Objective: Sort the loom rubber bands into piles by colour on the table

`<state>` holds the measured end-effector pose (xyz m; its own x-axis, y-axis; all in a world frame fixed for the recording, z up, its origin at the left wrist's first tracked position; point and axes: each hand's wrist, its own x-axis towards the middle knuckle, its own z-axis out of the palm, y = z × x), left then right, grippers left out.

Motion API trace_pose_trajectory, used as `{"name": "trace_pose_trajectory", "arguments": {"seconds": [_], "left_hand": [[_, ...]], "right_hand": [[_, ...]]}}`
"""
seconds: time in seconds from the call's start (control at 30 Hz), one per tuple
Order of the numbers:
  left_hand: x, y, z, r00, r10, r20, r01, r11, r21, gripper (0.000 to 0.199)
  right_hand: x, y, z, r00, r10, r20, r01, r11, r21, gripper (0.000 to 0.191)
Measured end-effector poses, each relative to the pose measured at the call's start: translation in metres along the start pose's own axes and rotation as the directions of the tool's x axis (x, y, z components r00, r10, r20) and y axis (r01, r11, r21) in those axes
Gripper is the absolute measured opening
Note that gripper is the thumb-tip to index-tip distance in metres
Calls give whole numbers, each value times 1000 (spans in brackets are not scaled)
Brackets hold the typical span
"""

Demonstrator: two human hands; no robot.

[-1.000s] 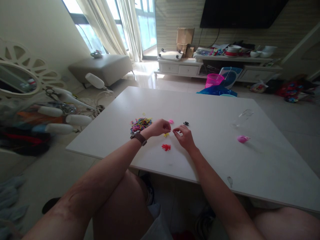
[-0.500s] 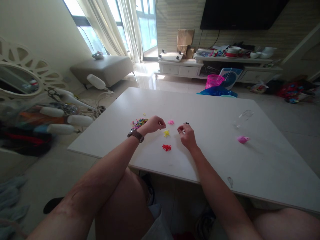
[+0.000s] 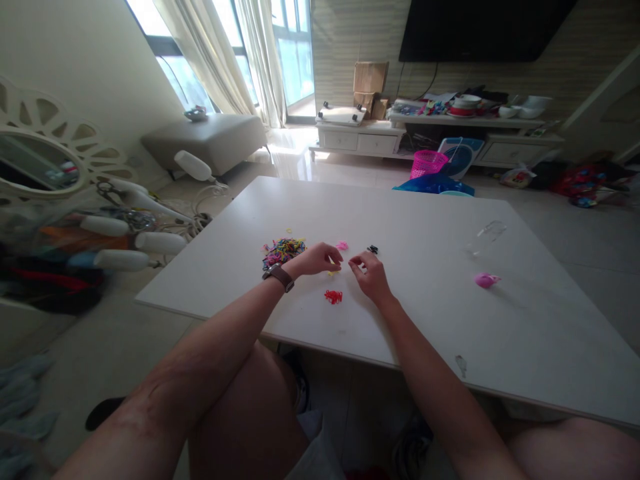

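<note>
My left hand [image 3: 323, 259], a watch on its wrist, is over a small yellow pile [image 3: 334, 269] and partly covers it. Its fingers are pinched together; whatever they hold is too small to make out. Close by on the right, my right hand [image 3: 367, 272] has thumb and forefinger pinched, contents likewise unclear. A mixed pile of small coloured bands [image 3: 283, 251] lies left of my left hand. Small heaps of pink bands [image 3: 341, 245], black bands [image 3: 373, 249] and red bands [image 3: 333, 297] sit around my hands on the white table [image 3: 425, 220].
To the right on the table are a clear plastic container [image 3: 487, 237], a pink object [image 3: 486, 280] and a small clear piece [image 3: 461, 365] near the front edge. A lamp with white shades [image 3: 160, 241] stands beyond the left edge. A pink basket [image 3: 428, 163] is behind the table.
My left hand has moved right and slightly nearer, now over the yellow pile. My right hand has shifted slightly left, uncovering the black heap. The hands are closer together.
</note>
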<state>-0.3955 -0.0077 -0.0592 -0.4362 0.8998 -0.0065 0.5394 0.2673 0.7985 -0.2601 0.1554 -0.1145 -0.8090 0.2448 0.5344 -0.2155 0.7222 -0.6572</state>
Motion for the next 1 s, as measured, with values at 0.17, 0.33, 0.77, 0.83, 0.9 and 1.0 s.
{"name": "trace_pose_trajectory", "arguments": {"seconds": [0.17,0.33,0.77,0.83,0.9,1.0], "left_hand": [[4,0,8,1000,0,-27,-1,999,-34,20],[9,-2,13,1000,23,-22,-25,994,-111,22],[33,-35,9,824,-343,-452,298,939,-169,21],[40,-39,12,792,-402,-459,322,914,-245,23],[47,-40,16,795,-418,-439,320,904,-282,25],[52,-40,18,853,-366,-372,273,921,-280,34]], "right_hand": [[0,-1,0,1000,2,12,-2,1000,0,11],[0,0,1,1000,12,3,-12,1000,-12,12],[3,6,-7,992,84,-97,-87,996,-27,12],[3,7,-8,991,86,-105,-90,995,-32,12],[2,8,-9,990,86,-110,-90,995,-35,12],[2,9,-10,990,90,-109,-94,995,-33,13]]}}
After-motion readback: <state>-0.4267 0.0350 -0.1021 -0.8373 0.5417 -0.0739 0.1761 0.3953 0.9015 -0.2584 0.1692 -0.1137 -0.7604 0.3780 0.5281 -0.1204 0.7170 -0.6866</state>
